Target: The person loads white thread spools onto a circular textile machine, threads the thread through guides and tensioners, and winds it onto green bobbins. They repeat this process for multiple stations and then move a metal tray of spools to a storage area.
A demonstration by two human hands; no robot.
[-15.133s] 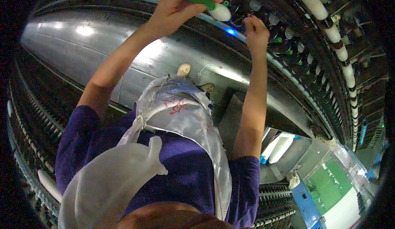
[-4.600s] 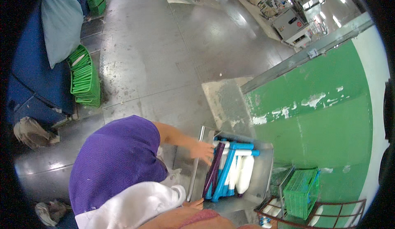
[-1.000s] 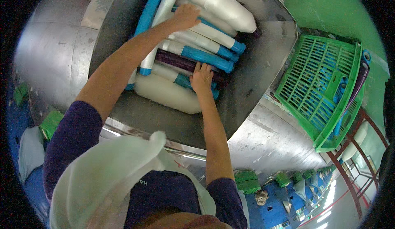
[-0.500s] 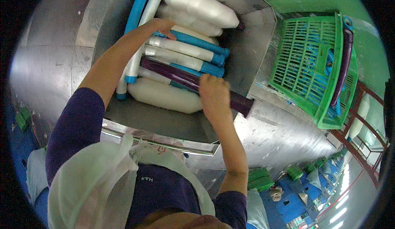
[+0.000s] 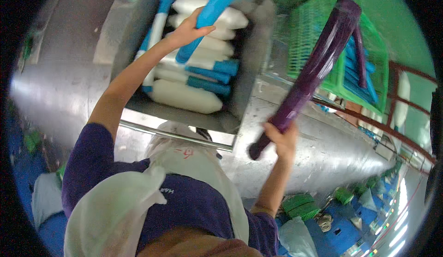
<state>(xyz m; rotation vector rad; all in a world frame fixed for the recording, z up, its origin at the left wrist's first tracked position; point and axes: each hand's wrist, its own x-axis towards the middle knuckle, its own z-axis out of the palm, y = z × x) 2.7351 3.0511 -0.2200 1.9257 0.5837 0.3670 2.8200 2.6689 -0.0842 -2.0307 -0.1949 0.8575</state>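
My left hand [image 5: 188, 30] is closed round a bare blue bobbin tube [image 5: 216, 5], held slanting above the grey metal bin [image 5: 256, 54]; its upper end runs out at the top edge. To the right of the bin, my right hand [image 5: 284, 140] grips a long, glossy purple bobbin tube [image 5: 311, 74] near its lower end. The purple tube tilts up and away, its far end in front of the green basket. Inside the bin lie several white yarn bobbins [image 5: 187, 96] and partly wound blue tubes [image 5: 209, 85].
A green plastic basket [image 5: 299, 49] at the right holds blue tubes [image 5: 354, 72] and another purple one [image 5: 360, 56]. A metal rail [image 5: 175, 136] runs along the bin's near side. Red-brown rack bars [image 5: 413, 99] stand at the far right.
The purple tube has left the bin, moving right and upward in my right hand. My left hand has lifted a blue tube from among the bobbins. The whole view has shifted slightly.
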